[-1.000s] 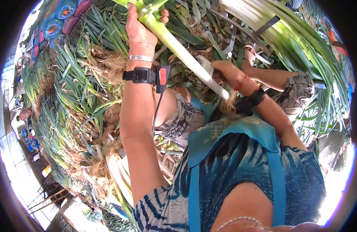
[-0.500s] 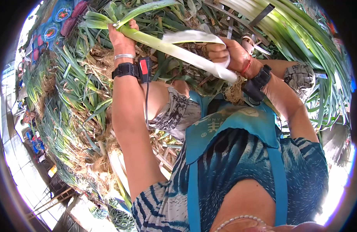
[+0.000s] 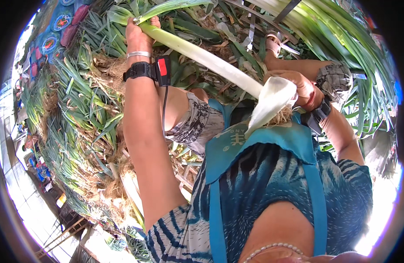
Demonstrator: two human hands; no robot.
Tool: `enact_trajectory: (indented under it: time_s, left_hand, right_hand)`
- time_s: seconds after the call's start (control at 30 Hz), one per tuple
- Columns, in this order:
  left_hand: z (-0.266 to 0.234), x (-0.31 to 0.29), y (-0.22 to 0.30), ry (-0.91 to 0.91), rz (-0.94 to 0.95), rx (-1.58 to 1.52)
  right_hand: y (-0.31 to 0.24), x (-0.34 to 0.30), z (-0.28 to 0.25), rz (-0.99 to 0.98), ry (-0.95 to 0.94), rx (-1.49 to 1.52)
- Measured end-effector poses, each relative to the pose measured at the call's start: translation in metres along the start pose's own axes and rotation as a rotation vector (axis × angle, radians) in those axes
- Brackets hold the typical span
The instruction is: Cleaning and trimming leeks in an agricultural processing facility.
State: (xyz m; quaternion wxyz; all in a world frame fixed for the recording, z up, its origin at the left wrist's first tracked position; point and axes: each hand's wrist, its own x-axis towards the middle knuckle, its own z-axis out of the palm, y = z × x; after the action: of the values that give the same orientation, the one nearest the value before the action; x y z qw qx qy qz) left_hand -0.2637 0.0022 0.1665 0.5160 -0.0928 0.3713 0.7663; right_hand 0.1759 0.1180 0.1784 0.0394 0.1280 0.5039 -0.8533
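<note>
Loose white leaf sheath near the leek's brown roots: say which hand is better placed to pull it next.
Likely the right hand: it is at the loose white sheath, by the stringy brown roots, while the left hand grips the white-and-green leek near its leafy top.

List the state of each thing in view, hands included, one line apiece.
Left hand: closed around the leek's green end
Right hand: curled at the loose white layer, fingers partly hidden
Leek: slanting, partly peeled
White layer: loose, hanging by the root end
Roots: untrimmed, stringy
Leek pile: heaped, roots on
Blue apron: worn, bib sagging
Left wrist strap: fastened
</note>
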Motion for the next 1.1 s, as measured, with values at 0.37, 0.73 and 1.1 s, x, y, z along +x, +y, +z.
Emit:
enact_trajectory:
  time_s: [0.37, 0.73, 1.1]
  left_hand:
    - [-0.012, 0.012, 0.015, 0.135, 0.086, -0.082]
    - [0.069, -0.001, -0.044, 0.159, 0.161, -0.423]
    - [0.095, -0.062, -0.087, -0.352, 0.084, 0.489]
  right_hand:
    - [-0.01, -0.137, -0.048, 0.215, 0.232, -0.188]
    - [-0.033, 0.111, 0.01, -0.294, 0.292, -0.431]
    - [-0.136, 0.159, 0.016, -1.01, 0.597, -0.248]
